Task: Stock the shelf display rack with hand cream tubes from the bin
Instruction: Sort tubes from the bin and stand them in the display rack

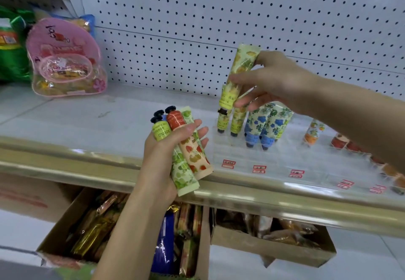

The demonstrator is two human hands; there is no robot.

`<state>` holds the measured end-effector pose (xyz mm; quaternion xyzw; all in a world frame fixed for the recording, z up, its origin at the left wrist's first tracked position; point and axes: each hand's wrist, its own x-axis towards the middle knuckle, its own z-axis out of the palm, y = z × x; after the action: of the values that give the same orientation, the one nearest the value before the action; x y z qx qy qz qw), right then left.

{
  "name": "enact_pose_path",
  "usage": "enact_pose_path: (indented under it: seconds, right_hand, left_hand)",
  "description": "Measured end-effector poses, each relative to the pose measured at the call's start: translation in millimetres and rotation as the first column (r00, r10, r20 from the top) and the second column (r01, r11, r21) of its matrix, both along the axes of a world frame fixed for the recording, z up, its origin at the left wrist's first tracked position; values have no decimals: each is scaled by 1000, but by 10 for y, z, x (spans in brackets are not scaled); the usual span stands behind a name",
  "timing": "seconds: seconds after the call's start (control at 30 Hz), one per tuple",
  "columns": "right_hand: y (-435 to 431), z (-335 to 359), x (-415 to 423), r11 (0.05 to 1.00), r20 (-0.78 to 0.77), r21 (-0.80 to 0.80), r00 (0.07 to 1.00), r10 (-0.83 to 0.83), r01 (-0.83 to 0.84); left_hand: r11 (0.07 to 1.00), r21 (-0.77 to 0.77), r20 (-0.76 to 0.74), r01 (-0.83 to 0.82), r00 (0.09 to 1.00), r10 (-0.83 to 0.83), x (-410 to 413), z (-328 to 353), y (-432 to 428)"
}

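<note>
I am looking into a shop. The white pegboard back panel [219, 16] and the metal shelf [87, 115] with its gold front strip [65, 157] are store fittings. On the shelf, a clear display rack [274, 159] carries red price labels [259, 168] along its front, with hand cream tubes [255, 124] standing in rows. A pink bagged snack pack [63, 60] sits at the left, and open cardboard cartons [274, 249] of wrapped goods lie below.

Holds left forearm up from the bottom edge, bare, wrist bent slightly. Clasps a bunch of tubes [195, 157] in the left hand [166, 148], palm up, fingers curled over. Extends right arm in from the right, higher. Pinches a yellow tube [241, 69] upright in the right hand [276, 80], fingertips spread along it.
</note>
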<state>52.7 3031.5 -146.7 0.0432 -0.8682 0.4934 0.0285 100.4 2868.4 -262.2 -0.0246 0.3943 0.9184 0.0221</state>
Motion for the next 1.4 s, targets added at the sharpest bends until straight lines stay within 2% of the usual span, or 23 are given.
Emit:
enact_pose_path:
  seconds: [0.2, 0.43, 0.53, 0.73, 1.03, 1.4]
  right_hand:
    - [-12, -86, -180, 995, 4, 40, 996, -90, 90]
    - [-13, -92, -231, 942, 21, 334, 999, -46, 36]
    - [-8, -103, -285, 890, -15, 456, 1000, -3, 10]
    - [-49, -78, -317, 712, -108, 702, 992, 69, 27]
    - [-22, -188, -417, 630, -120, 774, 991, 52, 60]
    - [21, -144, -387, 651, -103, 756, 994, 17, 67]
  left_hand:
    - [999, -16, -5, 28, 1000, -28, -42, -31, 29]
    - [999, -18, 12, 51, 999, -51, -46, -55, 55]
    - [999, -7, 19, 48, 999, -48, -37, -58, 69]
    - [998, -5, 18, 60, 998, -60, -22, -54, 64]
    - [998, 0, 31, 63, 998, -63, -49, -89, 85]
    - [997, -17, 41, 77, 996, -76, -69, -112, 108]
